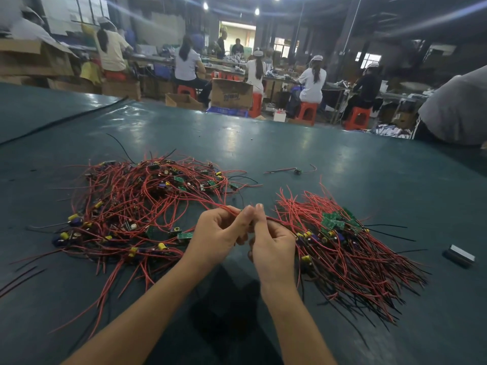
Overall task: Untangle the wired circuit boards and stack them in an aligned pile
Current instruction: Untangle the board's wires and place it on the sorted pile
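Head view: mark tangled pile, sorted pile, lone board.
tangled pile (147,206), head view, red wires at its middle.
sorted pile (342,248), head view, red wires at its middle.
lone board (298,170), head view, the board body.

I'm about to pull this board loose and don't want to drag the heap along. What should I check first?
1. Left hand grips the held red wires: ok.
2. Right hand pinches them too: ok.
3. Held wires free of the tangled heap: not ok, they run into it.
4. Their board in sight: cannot tell.
5. Sorted pile lies with wires one way: ok.
6. Stray board gathered: not ok, it lies apart on the table.
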Demonstrator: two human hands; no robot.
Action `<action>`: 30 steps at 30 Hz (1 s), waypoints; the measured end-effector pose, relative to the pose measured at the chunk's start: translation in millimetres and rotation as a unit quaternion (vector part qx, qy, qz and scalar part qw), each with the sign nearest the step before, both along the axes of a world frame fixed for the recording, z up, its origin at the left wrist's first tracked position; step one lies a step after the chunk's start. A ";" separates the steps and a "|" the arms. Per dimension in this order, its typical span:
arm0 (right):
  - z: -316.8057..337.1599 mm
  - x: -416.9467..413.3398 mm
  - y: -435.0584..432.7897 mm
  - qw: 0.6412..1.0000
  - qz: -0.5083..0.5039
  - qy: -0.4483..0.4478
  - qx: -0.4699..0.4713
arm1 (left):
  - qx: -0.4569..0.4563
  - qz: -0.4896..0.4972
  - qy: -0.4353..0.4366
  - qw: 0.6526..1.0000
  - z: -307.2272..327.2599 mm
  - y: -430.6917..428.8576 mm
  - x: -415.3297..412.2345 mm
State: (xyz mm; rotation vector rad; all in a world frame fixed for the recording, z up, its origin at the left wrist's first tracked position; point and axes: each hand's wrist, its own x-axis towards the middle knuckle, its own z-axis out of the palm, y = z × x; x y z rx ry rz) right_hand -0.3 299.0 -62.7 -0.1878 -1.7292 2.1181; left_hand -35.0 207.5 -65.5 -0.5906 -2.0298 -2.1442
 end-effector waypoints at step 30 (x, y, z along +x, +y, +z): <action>9.5 -5.5 64.8 0.894 -0.152 -0.084 -0.412 | -0.580 0.109 -0.009 0.807 6.7 -85.8 -38.7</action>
